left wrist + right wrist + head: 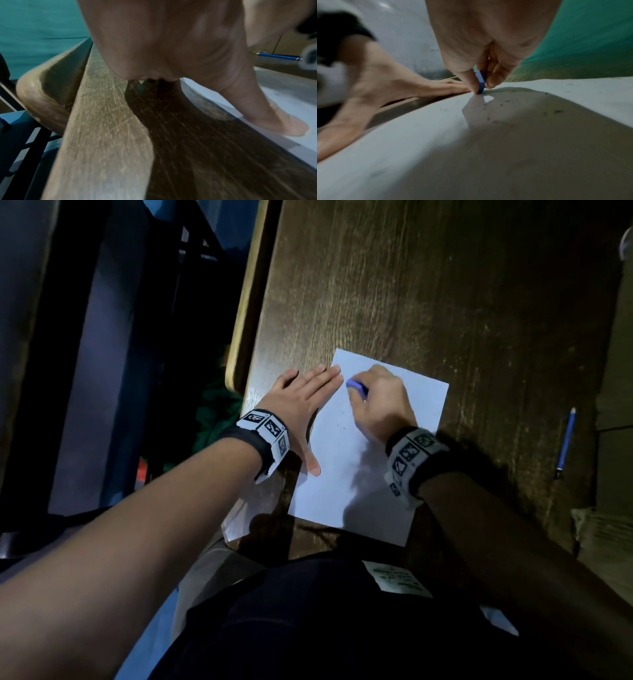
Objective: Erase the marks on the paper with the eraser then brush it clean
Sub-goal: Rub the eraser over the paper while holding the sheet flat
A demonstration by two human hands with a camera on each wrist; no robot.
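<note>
Paper (373,474) lies on the desk (445,302), pinned flat by the left hand's (301,405) spread fingers so it won't slide while the right hand (380,402) pinches the blue eraser (356,386) against its top.

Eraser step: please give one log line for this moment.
step: erasing | right hand pinches eraser on paper | left hand flat, thumb on paper | crumbs on paper

Showing as dark wood grain, scratched and faintly glossy: table (445,285). Lying matt and smooth, speckled with dark crumbs: white paper (352,474). Looking like matt blue rubber: eraser (480,82).
</note>
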